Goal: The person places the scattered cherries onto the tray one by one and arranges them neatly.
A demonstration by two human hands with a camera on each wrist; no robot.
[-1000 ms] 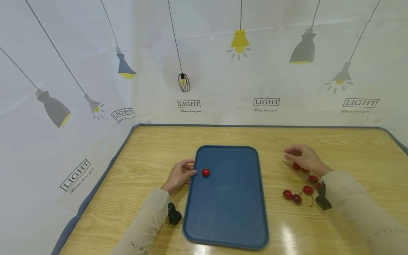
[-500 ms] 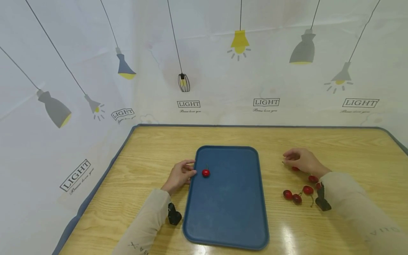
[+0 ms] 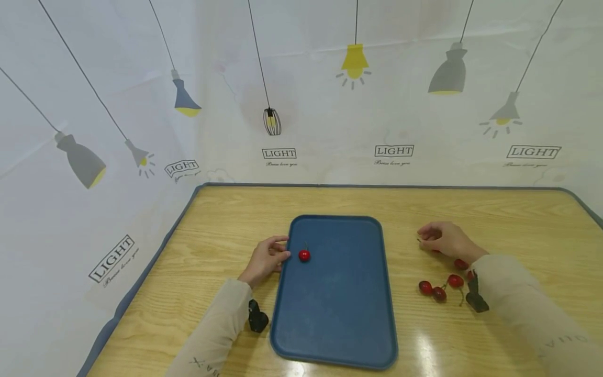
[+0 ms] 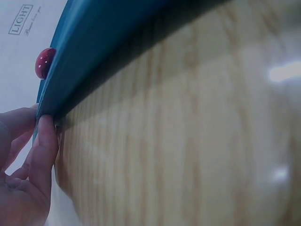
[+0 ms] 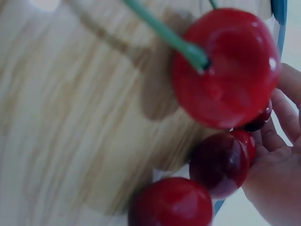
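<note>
At the left long side of a blue tray [image 3: 336, 314], my left hand [image 3: 264, 260] pinches the rim between thumb and fingers; the left wrist view shows the thumb [image 4: 46, 136] against the rim's outer side. One red cherry [image 3: 304, 255] with its stem up lies on the tray near that hand. To the right of the tray, my right hand [image 3: 445, 240] is low over the cherries, its thumb and fingers at a cherry [image 3: 436, 251] mostly hidden beneath them. That cherry's stem tip shows at the fingertips. In the right wrist view the fingers are partly behind nearer cherries.
Several more cherries lie loose on the wooden table [image 3: 226, 220] by the right wrist, among them a dark one [image 3: 439, 294] and a bright red one [image 3: 455, 281]. A white backdrop [image 3: 320, 120] printed with lamps rises behind the table and along its left side.
My right hand has come down slightly over the cherries, its fingers closing in and covering more of them. The left hand, the tray and its cherry stay where they were.
</note>
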